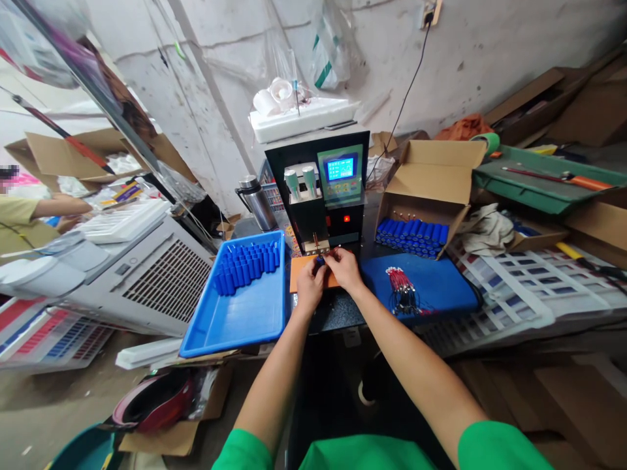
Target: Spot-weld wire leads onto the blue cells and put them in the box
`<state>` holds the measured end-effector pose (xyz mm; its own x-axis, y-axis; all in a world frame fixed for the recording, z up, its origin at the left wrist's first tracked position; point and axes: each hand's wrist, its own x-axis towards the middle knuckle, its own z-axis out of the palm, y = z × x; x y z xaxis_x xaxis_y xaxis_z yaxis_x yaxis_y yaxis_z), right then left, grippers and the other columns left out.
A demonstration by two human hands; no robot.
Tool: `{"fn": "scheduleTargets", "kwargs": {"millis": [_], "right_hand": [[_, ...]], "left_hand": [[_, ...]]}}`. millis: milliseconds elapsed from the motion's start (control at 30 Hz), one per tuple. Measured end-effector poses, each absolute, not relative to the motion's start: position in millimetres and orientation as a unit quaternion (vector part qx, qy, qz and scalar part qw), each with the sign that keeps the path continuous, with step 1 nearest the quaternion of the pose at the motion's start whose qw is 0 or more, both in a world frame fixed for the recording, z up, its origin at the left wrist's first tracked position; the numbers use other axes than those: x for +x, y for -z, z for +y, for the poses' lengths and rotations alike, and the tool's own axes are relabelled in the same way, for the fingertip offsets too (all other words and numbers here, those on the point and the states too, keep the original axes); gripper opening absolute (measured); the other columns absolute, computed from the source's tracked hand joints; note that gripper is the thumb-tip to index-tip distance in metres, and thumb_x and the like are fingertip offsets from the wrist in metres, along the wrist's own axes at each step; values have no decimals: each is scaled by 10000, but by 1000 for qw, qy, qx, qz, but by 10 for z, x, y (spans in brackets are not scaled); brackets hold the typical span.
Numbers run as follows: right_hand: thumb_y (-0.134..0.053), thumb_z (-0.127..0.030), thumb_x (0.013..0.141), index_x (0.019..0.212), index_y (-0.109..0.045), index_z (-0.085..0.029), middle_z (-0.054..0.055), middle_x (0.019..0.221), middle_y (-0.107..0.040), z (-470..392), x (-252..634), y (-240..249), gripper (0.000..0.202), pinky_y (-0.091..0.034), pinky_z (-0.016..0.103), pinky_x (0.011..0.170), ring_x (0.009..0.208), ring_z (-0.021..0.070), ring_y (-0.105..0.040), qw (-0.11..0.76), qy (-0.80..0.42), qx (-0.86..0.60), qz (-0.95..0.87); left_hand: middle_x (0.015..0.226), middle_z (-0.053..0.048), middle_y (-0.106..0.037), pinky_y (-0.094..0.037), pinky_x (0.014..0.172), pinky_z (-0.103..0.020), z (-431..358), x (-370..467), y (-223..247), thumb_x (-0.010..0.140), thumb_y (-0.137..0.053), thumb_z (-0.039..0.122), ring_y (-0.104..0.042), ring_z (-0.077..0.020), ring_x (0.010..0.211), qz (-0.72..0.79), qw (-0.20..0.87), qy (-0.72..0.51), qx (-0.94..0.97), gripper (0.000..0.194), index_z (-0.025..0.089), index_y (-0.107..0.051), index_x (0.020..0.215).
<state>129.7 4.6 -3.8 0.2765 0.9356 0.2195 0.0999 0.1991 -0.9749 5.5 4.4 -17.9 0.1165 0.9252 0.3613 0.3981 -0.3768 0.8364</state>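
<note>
Both of my hands meet at the front of a black spot welder (pixel 316 196) with a lit blue screen. My left hand (pixel 310 284) is closed around a blue cylindrical battery cell (pixel 320 260), mostly hidden by the fingers, just below the welder's thin electrodes (pixel 317 241). Pinched together beside the cell's top, the fingers of my right hand (pixel 345 269) hide whatever is between them. Under the hands lies an orange pad (pixel 296 269). To the right, red and black wire leads (pixel 402 290) rest bunched on a blue mat (pixel 445 282).
A blue tray (pixel 245 324) with rows of blue cells stands left. An open cardboard box (pixel 435 171) of blue cells is behind the mat. Behind the tray stands a steel thermos (pixel 258 203). At far left, another person's arm (pixel 61 206) reaches over cluttered goods beside an air cooler (pixel 147 267).
</note>
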Motion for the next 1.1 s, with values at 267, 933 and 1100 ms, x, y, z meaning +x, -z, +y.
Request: {"fn": "scheduleTargets", "kwargs": {"millis": [267,933,1100], "right_hand": [[-653,-422,707,770,-614,-201,19,687,-650,-29,1430,132,234,-484,282,562,589,166,-586,606,-427,-492,-457],[-663,-381,704,641,-588,-197,-20,532,-566,-23,1502,184,208,-394,246,532,558,148,-531,546,-394,-509,-537],[-626,-393,697,606,-537,-209,-53,455,-473,-57,1527,117,224,-315,233,457,437,110,-418,549,-444,-493,-509]], "left_hand": [[995,-71,-727,-488,878,-327,32,80,170,881,-583,274,-661,-211,927,469,295,-474,684,225,174,-685,1055],[805,-27,-684,-490,752,-275,46,65,106,809,-646,324,-620,-156,754,445,356,-484,664,181,153,-670,864],[878,-48,-709,-519,799,-308,50,59,84,802,-657,315,-657,-174,817,420,380,-481,669,208,152,-677,931]]}}
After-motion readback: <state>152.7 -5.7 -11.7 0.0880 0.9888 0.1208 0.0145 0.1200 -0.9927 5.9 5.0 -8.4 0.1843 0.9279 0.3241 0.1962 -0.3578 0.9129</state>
